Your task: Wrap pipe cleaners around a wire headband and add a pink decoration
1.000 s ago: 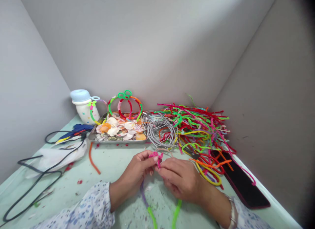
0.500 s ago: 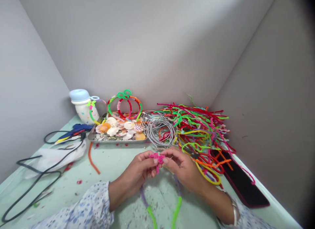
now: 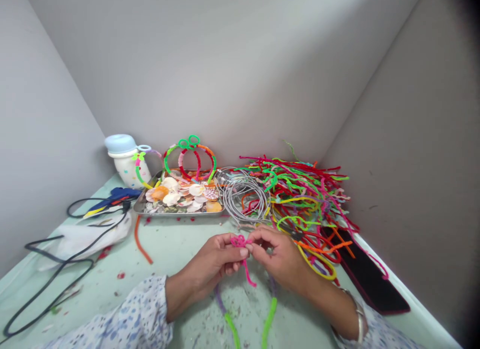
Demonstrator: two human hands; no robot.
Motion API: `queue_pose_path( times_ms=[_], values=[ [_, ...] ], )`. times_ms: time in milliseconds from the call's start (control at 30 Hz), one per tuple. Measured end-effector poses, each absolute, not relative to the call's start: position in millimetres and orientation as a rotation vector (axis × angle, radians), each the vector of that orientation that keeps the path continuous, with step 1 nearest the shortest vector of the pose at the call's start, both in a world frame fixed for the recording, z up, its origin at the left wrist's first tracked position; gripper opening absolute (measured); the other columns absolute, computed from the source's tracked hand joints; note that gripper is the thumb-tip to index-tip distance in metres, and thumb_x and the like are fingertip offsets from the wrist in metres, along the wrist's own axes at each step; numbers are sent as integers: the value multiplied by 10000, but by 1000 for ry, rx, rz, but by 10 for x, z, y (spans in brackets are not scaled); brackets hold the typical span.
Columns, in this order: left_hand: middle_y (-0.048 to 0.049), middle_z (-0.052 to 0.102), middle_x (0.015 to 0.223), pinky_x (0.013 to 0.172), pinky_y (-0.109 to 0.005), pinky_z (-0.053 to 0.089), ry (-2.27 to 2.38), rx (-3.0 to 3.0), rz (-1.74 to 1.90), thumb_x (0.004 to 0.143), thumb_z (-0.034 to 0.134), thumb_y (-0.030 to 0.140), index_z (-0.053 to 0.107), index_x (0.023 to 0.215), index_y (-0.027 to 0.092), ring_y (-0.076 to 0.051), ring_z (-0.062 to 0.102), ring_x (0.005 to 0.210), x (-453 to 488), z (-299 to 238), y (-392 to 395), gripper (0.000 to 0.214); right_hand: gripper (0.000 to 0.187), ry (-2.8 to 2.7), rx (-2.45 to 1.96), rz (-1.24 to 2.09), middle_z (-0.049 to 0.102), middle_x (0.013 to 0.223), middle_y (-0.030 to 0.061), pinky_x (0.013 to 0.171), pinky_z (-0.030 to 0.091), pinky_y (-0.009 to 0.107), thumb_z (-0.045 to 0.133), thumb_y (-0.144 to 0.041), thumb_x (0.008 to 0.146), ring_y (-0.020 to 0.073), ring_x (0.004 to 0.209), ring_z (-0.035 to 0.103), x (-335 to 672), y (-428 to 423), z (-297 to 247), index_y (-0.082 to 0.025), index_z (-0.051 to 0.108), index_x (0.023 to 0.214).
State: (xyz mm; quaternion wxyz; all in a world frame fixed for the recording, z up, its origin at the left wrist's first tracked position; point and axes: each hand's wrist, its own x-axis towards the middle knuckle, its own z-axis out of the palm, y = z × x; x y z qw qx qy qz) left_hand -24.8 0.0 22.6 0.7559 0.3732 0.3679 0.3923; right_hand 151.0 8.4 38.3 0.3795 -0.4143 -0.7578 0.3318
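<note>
My left hand [image 3: 212, 264] and my right hand [image 3: 279, 256] meet in the middle of the table, both pinching a pink pipe cleaner [image 3: 242, 251] twisted into small loops at the top, with a loose tail hanging down between the hands. Beneath the hands lies a purple and green wrapped hoop [image 3: 229, 325], partly hidden by them.
Behind are a metal tray [image 3: 142, 209] of seashells, wrapped hoops [image 3: 191, 156], grey wire hoops [image 3: 245, 199] and a heap of coloured pipe cleaners [image 3: 307, 199]. A glue gun [image 3: 112, 196], black cable [image 3: 56, 274], white bag and jug [image 3: 125, 159] lie left. A dark phone [image 3: 371, 284] lies right.
The pink pipe cleaner's tail now hangs free below the fingers. My right hand has risen from below the loops to pinch them beside the left hand.
</note>
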Motion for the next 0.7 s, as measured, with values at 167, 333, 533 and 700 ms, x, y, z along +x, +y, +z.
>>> queue_pose_path(
  times_ms=[167, 333, 533, 700],
  values=[
    [36, 575, 571, 461, -180, 340, 985, 998, 910, 632, 810, 243, 597, 703, 136, -56, 441, 457, -209, 242, -9, 248, 119, -1732, -1225, 1248, 565, 595, -25, 536, 378, 224, 571, -229, 807, 107, 555, 492, 1496, 82, 408, -166, 646, 738],
    [26, 585, 573, 451, -187, 315, 1102, 1248, 983, 711, 743, 259, 588, 730, 146, -70, 441, 466, -192, 177, -63, 193, 156, -1526, -1256, 1590, 519, 494, -37, 415, 257, 207, 556, -279, 786, 70, 412, 374, 1505, 84, 392, -156, 610, 707],
    [3, 632, 603, 421, -185, 314, 1053, 1204, 901, 751, 715, 341, 610, 815, 144, -86, 500, 451, -196, 252, -47, 232, 201, -1458, -1183, 1622, 527, 538, -33, 426, 278, 194, 608, -349, 783, 71, 449, 413, 1516, 114, 376, -156, 601, 725],
    [3, 610, 566, 421, -187, 280, 990, 1128, 857, 764, 704, 345, 668, 748, 127, -72, 482, 434, -210, 263, -24, 222, 256, -1535, -1171, 1551, 540, 567, -30, 448, 326, 202, 604, -411, 814, 81, 470, 436, 1511, 119, 415, -157, 617, 787]
  ],
)
